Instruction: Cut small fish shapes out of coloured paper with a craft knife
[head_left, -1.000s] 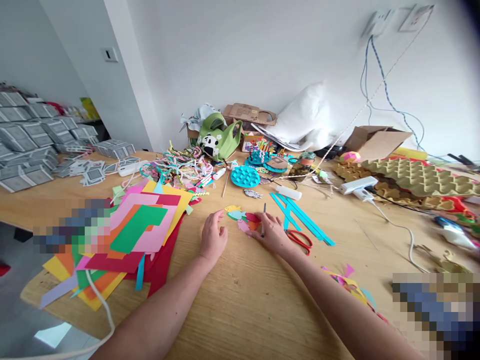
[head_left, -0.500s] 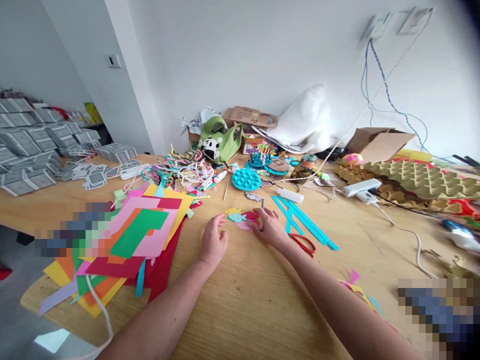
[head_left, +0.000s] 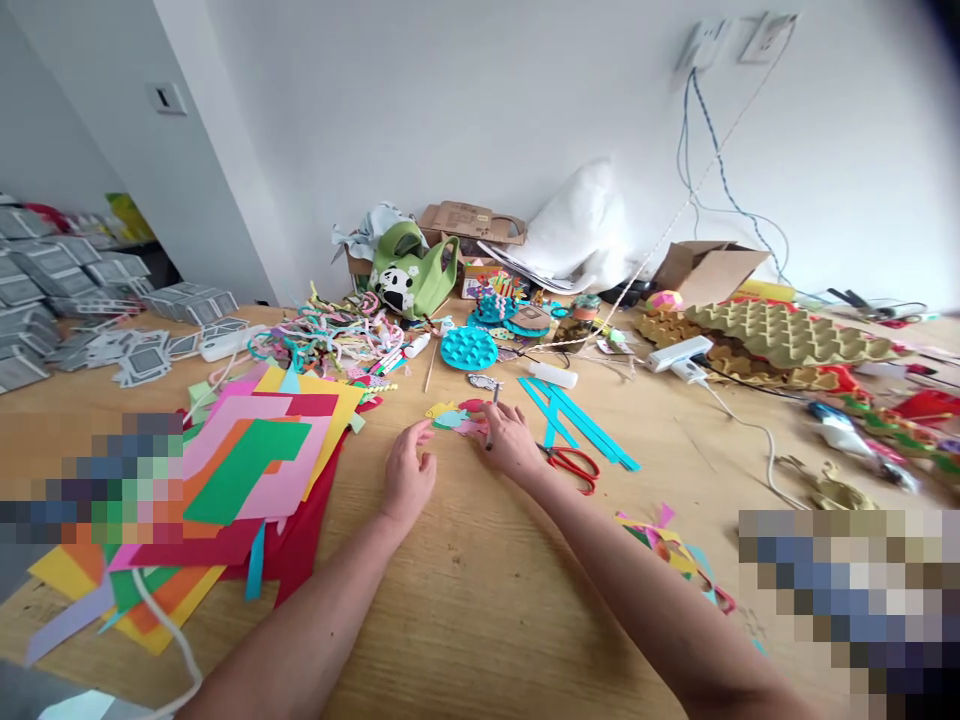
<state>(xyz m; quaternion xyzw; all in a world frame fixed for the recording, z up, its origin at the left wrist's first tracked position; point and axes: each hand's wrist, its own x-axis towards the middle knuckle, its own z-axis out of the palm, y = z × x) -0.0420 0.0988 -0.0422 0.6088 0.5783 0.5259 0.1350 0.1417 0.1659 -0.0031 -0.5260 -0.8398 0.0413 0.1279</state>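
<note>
Several small coloured paper fish point(head_left: 448, 417), among them yellow, light blue, pink and red ones, lie close together on the table. My left hand point(head_left: 410, 470) is at their left edge, its fingers loosely bent and thumb apart, with nothing seen in it. A grey pen point(head_left: 491, 436) stands nearly upright in my right hand point(head_left: 511, 440), whose fingertips are over the right end of the fish. Just beyond lies a small grey-and-white cutout point(head_left: 485, 382). Red-handled scissors point(head_left: 574, 466) rest right of my right wrist, beside blue paper strips point(head_left: 589, 425).
A pile of coloured paper sheets point(head_left: 292, 460) covers the left side. Behind the fish are a blue painted disc point(head_left: 469, 348), a white bottle point(head_left: 553, 375) and tangled pipe cleaners point(head_left: 330, 335). Egg trays point(head_left: 795, 335) and a power strip point(head_left: 679, 353) sit right; paper scraps point(head_left: 675, 550) lie nearer.
The whole view has shifted, so things appear further left. Both hands stay around the paper fish, the pen still in my right hand.
</note>
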